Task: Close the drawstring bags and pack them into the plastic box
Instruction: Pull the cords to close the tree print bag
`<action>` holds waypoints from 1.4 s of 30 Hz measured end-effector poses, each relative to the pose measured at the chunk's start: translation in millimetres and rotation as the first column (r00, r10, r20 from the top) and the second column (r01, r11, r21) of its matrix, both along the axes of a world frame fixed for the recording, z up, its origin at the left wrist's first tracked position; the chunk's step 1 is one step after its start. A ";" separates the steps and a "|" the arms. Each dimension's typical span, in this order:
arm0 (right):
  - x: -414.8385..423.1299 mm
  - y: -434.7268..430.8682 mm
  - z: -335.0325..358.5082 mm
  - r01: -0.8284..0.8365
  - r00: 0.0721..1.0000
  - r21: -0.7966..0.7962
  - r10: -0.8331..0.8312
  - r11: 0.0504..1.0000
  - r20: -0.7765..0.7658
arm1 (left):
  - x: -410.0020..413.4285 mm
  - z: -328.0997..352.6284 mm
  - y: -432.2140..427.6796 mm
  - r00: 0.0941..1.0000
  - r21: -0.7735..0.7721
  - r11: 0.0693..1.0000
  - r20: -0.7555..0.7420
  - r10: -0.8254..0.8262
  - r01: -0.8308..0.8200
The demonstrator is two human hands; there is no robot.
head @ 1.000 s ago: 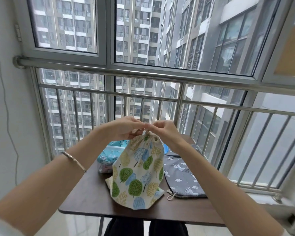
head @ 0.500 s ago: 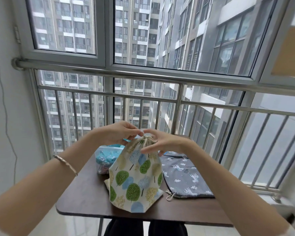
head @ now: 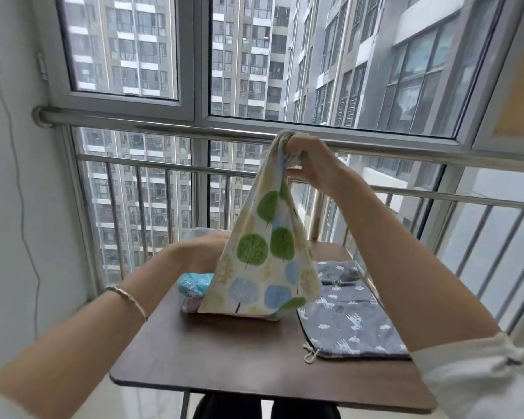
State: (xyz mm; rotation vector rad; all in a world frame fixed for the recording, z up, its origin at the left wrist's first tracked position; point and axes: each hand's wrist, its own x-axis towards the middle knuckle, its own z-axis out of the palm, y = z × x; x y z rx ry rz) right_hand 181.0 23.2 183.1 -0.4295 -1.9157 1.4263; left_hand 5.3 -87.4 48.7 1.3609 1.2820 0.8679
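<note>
Lifted since a moment ago, the tree-print bag (head: pixel 263 261) is now hanging over the plastic box (head: pixel 194 233), and the right hand (head: pixel 312 164) is gripping its gathered neck with curled fingers. The left hand (head: pixel 200 252) is reaching down at the box behind the bag, its fingers hidden, so I cannot tell its grip. A grey bag (head: pixel 351 322) is lying flat on the table (head: pixel 239 358) just beside the box.

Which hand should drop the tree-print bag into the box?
Right. The right hand grips the tree-print bag by its cinched top above the box; the left hand is low by the box.
</note>
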 end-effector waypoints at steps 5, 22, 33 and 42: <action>-18.7 16.0 16.0 -0.093 0.954 -0.148 0.045 0.985 -0.296 | 1.0 -6.9 6.8 0.974 -0.046 0.993 0.205 -0.094 0.105; 24.7 109.0 -91.4 -0.019 0.603 0.383 -0.295 0.923 0.741 | -102.1 -30.3 74.3 0.667 0.168 0.950 -0.679 0.306 -0.265; -26.4 87.0 -136.4 -0.298 0.284 0.658 -0.594 0.691 0.752 | -77.4 -36.1 86.2 0.114 0.057 0.997 -0.992 0.051 0.050; -68.0 58.7 -165.8 -0.581 0.074 0.571 -0.662 0.580 0.746 | -83.7 -65.7 116.1 -0.074 -0.397 0.910 -0.911 -0.407 -0.118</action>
